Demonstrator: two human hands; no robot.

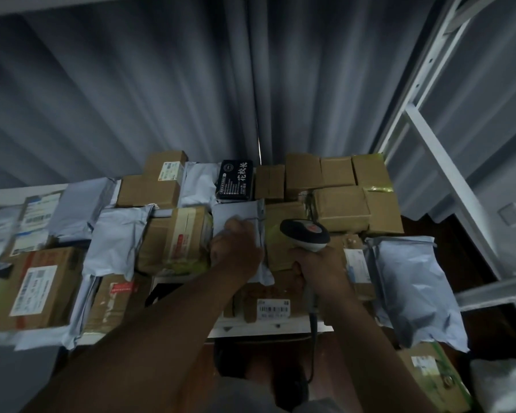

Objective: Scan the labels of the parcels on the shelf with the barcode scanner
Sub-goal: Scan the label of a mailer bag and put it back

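Just right of the left hand (236,248), the barcode scanner (306,235).

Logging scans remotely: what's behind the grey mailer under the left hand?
Behind the grey mailer that the left hand grips stands a black printed box, then the grey wall. What lies beneath it stays covered.
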